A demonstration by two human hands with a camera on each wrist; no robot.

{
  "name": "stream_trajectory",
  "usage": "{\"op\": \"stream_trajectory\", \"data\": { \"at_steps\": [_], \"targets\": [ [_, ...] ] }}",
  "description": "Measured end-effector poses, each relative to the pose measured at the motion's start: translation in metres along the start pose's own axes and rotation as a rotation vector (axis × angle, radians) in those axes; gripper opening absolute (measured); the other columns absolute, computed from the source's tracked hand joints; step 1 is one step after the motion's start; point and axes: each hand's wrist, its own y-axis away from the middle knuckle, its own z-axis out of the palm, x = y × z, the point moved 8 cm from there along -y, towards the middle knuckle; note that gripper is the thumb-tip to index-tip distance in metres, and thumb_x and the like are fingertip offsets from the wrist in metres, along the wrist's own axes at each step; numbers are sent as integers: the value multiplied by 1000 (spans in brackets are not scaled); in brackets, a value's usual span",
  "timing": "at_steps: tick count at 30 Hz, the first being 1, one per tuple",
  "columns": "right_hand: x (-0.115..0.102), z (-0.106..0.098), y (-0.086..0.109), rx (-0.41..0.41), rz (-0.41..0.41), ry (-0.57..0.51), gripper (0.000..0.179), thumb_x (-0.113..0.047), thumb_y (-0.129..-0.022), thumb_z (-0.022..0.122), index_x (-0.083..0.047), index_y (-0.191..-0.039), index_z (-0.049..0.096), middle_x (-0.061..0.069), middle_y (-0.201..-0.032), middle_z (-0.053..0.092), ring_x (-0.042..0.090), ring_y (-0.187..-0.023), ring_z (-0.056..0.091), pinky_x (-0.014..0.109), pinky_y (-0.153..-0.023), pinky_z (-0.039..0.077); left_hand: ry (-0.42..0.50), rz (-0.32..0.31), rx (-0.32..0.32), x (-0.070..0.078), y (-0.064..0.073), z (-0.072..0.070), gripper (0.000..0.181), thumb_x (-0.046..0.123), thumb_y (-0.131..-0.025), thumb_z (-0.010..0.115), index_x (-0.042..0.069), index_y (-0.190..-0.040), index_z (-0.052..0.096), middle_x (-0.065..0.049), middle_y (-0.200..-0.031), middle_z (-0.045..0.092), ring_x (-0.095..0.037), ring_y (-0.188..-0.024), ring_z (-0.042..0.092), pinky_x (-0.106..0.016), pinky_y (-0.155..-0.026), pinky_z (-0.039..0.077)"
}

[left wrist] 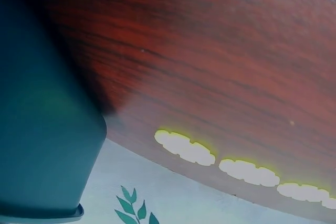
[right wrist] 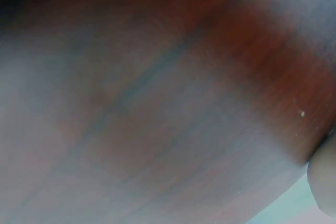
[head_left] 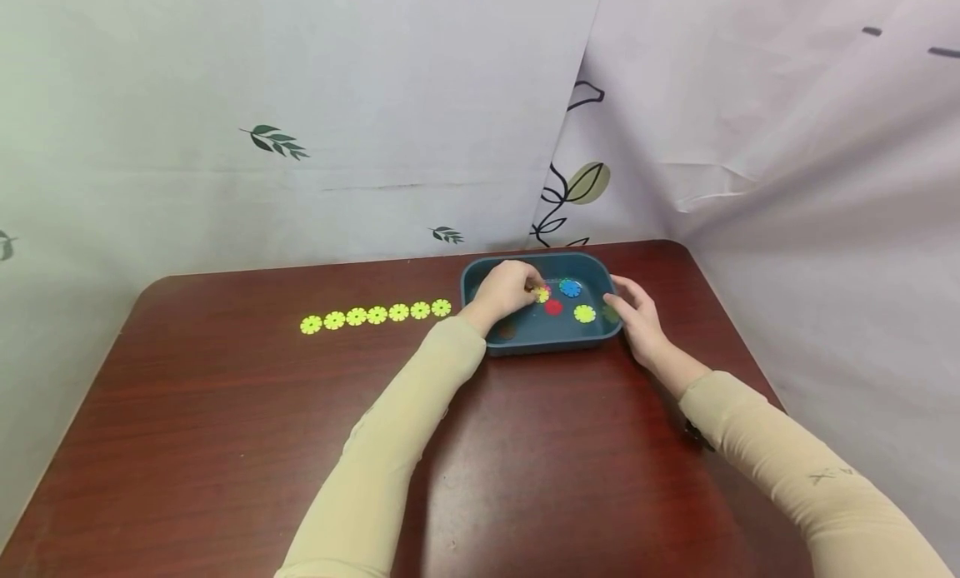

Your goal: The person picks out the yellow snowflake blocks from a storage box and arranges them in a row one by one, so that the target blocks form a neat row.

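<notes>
A dark blue-green plastic tray (head_left: 551, 346) stands near the table's back edge, with several snowflake-shaped plastic discs inside. My left hand (head_left: 506, 291) reaches over its left part, and its fingertips pinch a yellow snowflake disc (head_left: 542, 295). Close by in the tray lie a red disc (head_left: 553, 307), a blue disc (head_left: 570, 288) and another yellow disc (head_left: 585, 314). My right hand (head_left: 640, 320) grips the tray's right wall, thumb over the rim and fingers outside. The left wrist view shows the tray's outer side (left wrist: 47, 129) but not the left hand's fingers.
Left of the tray, several yellow snowflake discs (head_left: 377, 314) lie in a row on the reddish-brown table (head_left: 247, 411). A pale curtain (head_left: 337, 87) with leaf prints hangs behind the table, and another stretch borders its right side.
</notes>
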Motion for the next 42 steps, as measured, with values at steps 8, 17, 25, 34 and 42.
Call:
{"op": "stream_trajectory", "data": {
  "at_steps": [8,17,25,34,42],
  "targets": [
    [0,0,-1,4,-4,7,53,-19,-110,57,-1,-157,44,-10,-129,56,3,-110,56,13,-87,54,-33,26,-55,3,1,6,29,15,-95,82,11,-124,79,-5,-125,78,-19,-116,71,-37,-106,57],
    [0,0,0,7,3,23,53,-21,-110,57,-2,-158,43,-10,-132,56,3,-112,55,12,-89,53,-75,63,-87,7,1,8,31,18,-94,83,10,-124,78,-5,-123,78,-20,-112,70,-36,-104,57],
    [-2,0,1,11,-13,-14,50,-17,-110,56,1,-155,45,-12,-124,57,3,-107,59,13,-84,55,-74,82,-86,7,1,8,29,18,-97,80,10,-125,78,-5,-124,78,-19,-112,71,-36,-102,58],
    [-4,1,1,9,-38,-20,49,-16,-110,55,4,-154,45,-11,-121,59,3,-104,60,14,-83,55,-64,95,-68,9,3,4,25,21,-98,79,11,-120,80,-5,-116,80,-18,-105,72,-34,-96,60],
    [-2,0,1,6,-23,-12,51,-17,-110,54,2,-156,43,-10,-124,57,3,-106,59,13,-84,54,-40,68,1,8,4,-1,16,23,-101,76,14,-112,84,0,-108,83,-13,-96,74,-30,-88,61]
  ]
}}
